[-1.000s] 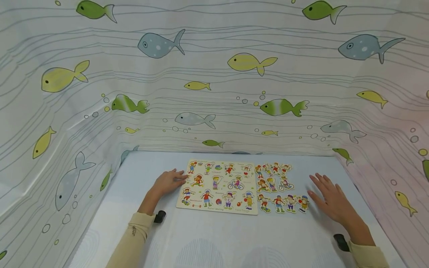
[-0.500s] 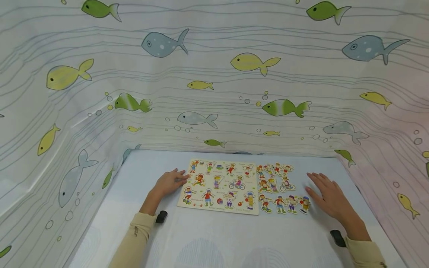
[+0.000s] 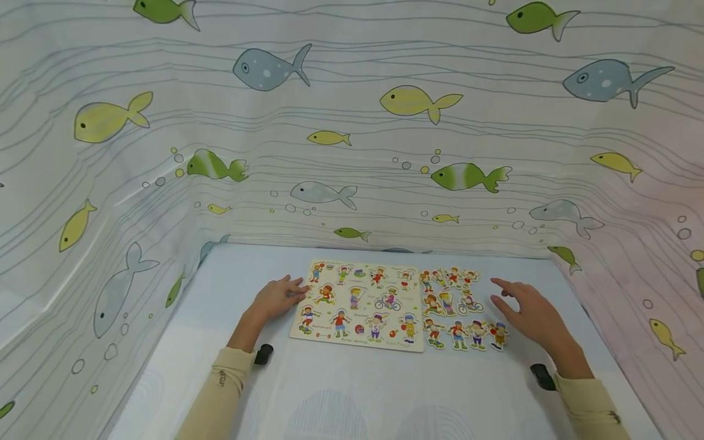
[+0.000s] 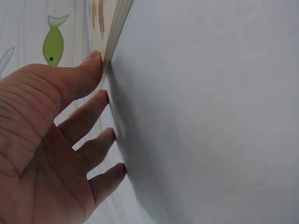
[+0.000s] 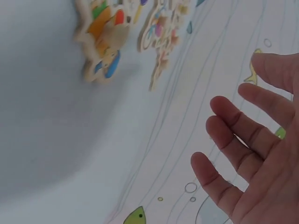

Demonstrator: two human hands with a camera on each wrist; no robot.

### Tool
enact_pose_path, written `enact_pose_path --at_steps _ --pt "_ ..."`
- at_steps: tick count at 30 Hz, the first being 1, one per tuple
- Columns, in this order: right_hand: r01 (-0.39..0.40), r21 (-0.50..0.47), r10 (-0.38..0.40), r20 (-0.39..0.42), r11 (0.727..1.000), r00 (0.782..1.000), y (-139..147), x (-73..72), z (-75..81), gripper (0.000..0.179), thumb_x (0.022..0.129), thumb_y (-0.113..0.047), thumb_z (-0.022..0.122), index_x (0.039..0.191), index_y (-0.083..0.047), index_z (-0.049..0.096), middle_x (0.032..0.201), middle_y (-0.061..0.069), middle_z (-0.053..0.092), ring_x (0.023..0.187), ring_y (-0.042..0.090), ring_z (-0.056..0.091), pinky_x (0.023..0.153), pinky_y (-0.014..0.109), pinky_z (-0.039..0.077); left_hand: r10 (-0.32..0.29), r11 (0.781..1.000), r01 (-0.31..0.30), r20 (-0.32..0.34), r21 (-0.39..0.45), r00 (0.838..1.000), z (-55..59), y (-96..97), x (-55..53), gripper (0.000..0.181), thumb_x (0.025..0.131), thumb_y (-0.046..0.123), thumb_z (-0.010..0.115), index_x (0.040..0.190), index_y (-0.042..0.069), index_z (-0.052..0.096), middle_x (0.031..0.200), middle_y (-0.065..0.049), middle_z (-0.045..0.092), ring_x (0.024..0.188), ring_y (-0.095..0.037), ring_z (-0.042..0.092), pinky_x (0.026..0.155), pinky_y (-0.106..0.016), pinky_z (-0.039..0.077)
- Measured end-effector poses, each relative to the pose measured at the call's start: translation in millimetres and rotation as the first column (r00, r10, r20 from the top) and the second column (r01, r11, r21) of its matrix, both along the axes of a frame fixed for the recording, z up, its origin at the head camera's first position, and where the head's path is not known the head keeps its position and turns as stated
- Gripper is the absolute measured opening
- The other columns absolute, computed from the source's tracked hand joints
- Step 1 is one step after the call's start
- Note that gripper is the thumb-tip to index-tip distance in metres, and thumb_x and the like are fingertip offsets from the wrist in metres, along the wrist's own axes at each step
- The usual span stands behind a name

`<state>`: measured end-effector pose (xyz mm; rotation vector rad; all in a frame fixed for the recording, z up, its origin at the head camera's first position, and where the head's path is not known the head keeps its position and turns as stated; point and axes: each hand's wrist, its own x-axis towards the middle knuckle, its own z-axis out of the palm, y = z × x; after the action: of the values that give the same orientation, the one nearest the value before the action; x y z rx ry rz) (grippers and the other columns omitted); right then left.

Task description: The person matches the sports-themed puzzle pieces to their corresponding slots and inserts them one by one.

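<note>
A flat cream puzzle board (image 3: 360,308) with printed sports figures lies on the table. At its left edge rests my left hand (image 3: 273,299); the left wrist view has the thumb (image 4: 86,74) touching the board's edge, with the other fingertips at the table surface. Cut-out figure pieces lie in three rows right of the board, among them a cyclist piece (image 3: 470,303) and a boxer piece (image 3: 498,336). My right hand (image 3: 533,315) hovers just right of these pieces, holding nothing, fingers loosely bent and spread in the right wrist view.
The pale table (image 3: 308,391) extends in front of the board. A fish-patterned curtain (image 3: 363,183) rises behind the table and along both sides. Dark wrist straps (image 3: 542,377) sit on both forearms.
My right hand has moved left toward the pieces, and its fingers have bent more. The left hand stays at the board's edge. The head view has shifted slightly.
</note>
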<state>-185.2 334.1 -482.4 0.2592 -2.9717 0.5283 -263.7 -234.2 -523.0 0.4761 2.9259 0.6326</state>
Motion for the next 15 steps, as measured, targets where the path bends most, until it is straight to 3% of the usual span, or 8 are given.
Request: enact_pose_path --at_steps 3,7,15 --pt "-0.010 0.004 0.010 -0.014 1.000 1.000 -5 -7.4 4.5 0.053 0.099 -0.044 0.058 0.139 -0.011 0.054 0.104 0.014 0.062 0.095 0.033 0.055 0.070 0.047 0.050 -0.001 1.000 0.001 -0.002 0.007 1.000 -0.4 0.1 -1.0 0.033 0.095 0.032 0.066 0.123 0.014 0.069 0.142 -0.010 0.053 0.137 -0.044 0.037 0.110 -0.061 0.030" --pt "-0.029 0.003 0.029 -0.038 1.000 0.999 -12 -16.5 7.4 0.046 0.097 -0.038 0.062 0.135 -0.010 0.059 0.093 0.005 0.058 0.085 0.027 0.053 0.060 0.034 0.043 0.006 1.000 -0.006 0.004 0.010 1.000 -1.5 0.8 -1.9 0.033 0.095 0.031 0.066 0.123 0.014 0.069 0.142 -0.009 0.053 0.137 -0.043 0.037 0.110 -0.061 0.030" --pt "-0.091 -0.031 0.090 -0.045 0.995 0.995 -24 -34.1 2.8 0.039 0.096 -0.030 0.066 0.130 -0.011 0.064 0.077 -0.001 0.048 0.068 0.016 0.042 0.053 0.030 0.032 0.023 1.000 -0.023 0.012 -0.001 1.000 -1.4 0.4 -0.7 0.033 0.095 0.031 0.066 0.124 0.015 0.069 0.142 -0.008 0.052 0.138 -0.042 0.036 0.112 -0.060 0.027"
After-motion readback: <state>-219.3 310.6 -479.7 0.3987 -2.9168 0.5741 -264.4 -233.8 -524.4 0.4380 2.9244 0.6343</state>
